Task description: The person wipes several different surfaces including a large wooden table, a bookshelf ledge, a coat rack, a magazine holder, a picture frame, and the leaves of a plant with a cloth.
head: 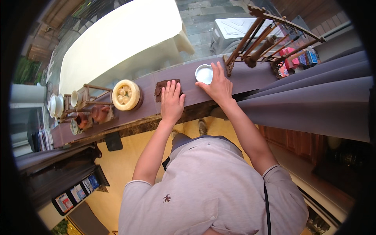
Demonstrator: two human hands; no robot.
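Observation:
My left hand (172,102) lies flat, fingers together, on a dark brown cloth (158,91) on the window ledge (188,88). To its right, my right hand (218,85) curves its thumb and fingers around the right and near side of a round white ashtray (204,74), which rests on the ledge. A pale yellow round carved piece (125,95) on a dark base sits left of the cloth. Right of my right hand stands a wooden brush rack (230,65) with several hanging brushes.
At the left end, a wooden stand (98,88) holds reddish clay teapots (100,113) and a white lidded bowl (55,105). Small colourful boxes (293,60) lie beyond the rack. A grey curtain (308,108) hangs at the right, and window glass borders the ledge's far edge.

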